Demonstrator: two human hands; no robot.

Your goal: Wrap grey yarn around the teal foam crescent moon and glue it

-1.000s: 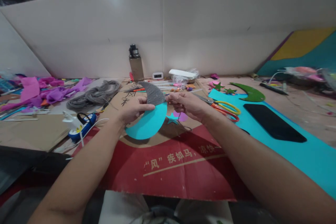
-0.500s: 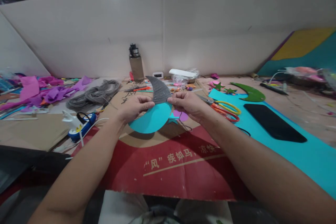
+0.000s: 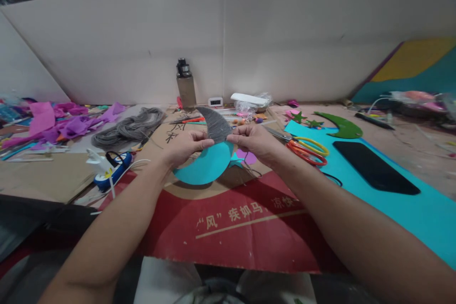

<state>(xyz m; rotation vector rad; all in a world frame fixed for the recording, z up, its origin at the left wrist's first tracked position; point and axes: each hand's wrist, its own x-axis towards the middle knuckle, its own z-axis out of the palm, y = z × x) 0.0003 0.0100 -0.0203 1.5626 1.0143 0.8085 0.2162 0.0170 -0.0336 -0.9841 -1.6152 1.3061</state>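
A turquoise crescent moon cutout [image 3: 204, 167] is held up between both hands above the cardboard. Its upper part is wound with grey yarn [image 3: 215, 126] up to the pointed tip, while the lower part is bare. My left hand [image 3: 188, 146] pinches the inner edge where the winding ends, thumb on top. Opposite it, my right hand [image 3: 251, 140] pinches the outer edge with thumb and forefinger. A strand of grey yarn [image 3: 253, 170] trails below the right hand. Behind the moon lie a turquoise star [image 3: 235, 160] and a purple piece [image 3: 248, 156].
Orange-and-yellow-handled scissors [image 3: 307, 149], a black phone [image 3: 374, 167] and a green crescent [image 3: 344, 126] lie on the right. On the left are a grey yarn hank [image 3: 128, 129], purple crepe paper [image 3: 76, 123] and a blue power strip [image 3: 116, 171]. A bottle [image 3: 185, 86] stands behind.
The left hand has shifted slightly right along the crescent's edge, and the crescent has tilted a little. Both hands keep their pinch; the whole view has shifted slightly.
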